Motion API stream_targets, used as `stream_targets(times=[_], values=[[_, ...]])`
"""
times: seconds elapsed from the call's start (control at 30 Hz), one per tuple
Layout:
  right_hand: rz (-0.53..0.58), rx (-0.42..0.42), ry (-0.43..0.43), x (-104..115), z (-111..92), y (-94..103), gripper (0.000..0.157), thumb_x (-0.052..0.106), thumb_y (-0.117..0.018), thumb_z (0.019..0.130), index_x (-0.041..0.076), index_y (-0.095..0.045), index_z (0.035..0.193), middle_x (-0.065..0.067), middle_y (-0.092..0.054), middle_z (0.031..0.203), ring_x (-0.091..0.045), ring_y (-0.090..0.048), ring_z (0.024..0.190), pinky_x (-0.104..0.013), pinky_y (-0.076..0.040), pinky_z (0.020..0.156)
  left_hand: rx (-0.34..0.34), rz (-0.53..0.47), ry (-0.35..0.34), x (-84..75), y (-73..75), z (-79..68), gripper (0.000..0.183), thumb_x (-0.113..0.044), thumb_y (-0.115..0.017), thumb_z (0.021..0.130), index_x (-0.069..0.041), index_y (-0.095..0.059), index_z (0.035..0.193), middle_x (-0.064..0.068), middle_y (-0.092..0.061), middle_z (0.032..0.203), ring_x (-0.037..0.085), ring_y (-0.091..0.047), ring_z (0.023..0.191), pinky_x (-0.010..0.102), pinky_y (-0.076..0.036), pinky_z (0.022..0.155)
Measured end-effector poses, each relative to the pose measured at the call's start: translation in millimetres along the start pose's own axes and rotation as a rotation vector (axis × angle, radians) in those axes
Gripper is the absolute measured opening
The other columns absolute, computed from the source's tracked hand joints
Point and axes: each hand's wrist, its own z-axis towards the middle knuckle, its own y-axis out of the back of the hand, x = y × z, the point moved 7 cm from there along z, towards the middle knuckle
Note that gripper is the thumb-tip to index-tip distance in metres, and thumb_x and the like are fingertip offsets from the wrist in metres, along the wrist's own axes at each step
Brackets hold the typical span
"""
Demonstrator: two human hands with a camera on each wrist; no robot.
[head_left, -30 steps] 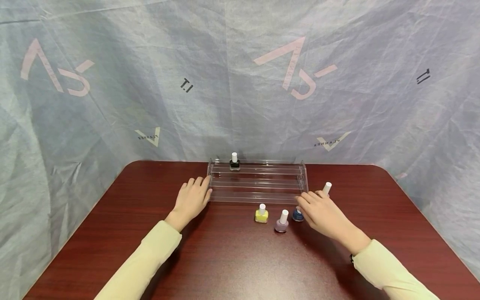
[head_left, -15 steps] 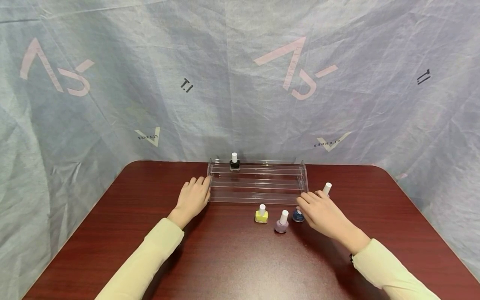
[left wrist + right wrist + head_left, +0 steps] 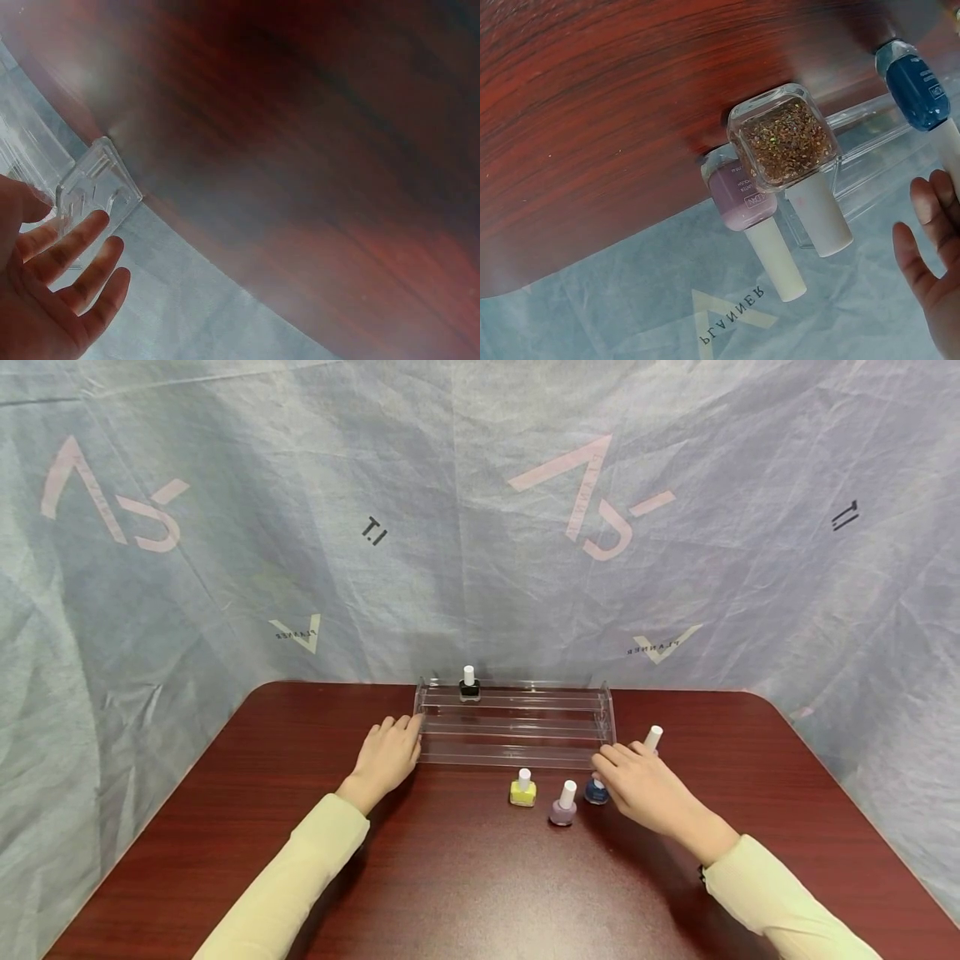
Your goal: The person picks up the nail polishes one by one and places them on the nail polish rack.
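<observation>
A clear plastic tiered rack (image 3: 517, 725) stands at the table's back edge. My left hand (image 3: 387, 752) is at its left end, its fingers (image 3: 94, 277) extended by the side panel in the left wrist view. My right hand (image 3: 648, 789) is by the rack's front right corner, with relaxed fingers (image 3: 911, 259) near the white cap of a blue nail polish bottle (image 3: 915, 86). A glitter nail polish bottle (image 3: 787, 142) and a purple nail polish bottle (image 3: 739, 193) stand beside that hand. In the head view the hand hides the glitter bottle.
On the rack's top tier, toward the left, stands a black nail polish bottle (image 3: 469, 687). Yellow (image 3: 522, 791) and mauve (image 3: 562, 810) nail polish bottles stand in front of the rack. Grey printed cloth (image 3: 480, 527) hangs behind the dark red table (image 3: 480, 893).
My left hand has shifted slightly at the rack's left end, its thumb drawn in closer to the fingers. The right hand, rack and bottles look unmoved.
</observation>
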Motion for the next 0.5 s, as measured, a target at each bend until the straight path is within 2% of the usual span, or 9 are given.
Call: stream_targets(times=[0.5], values=[[0.009, 0.009, 0.005, -1.0, 2.3, 2.4, 0.014, 0.012, -0.065, 0.078, 0.010, -0.051, 0.080, -0.001, -0.051, 0.075, -0.018, -0.051, 0.071, -0.031, -0.034, 0.062, 0.016, -0.026, 0.023, 1.0, -1.0, -0.5, 0.037, -0.017, -0.050, 0.089, -0.008, -0.050, 0.125, 0.009, -0.062, 0.107, 0.031, -0.055, 0.095, 0.042, -0.046, 0.074]])
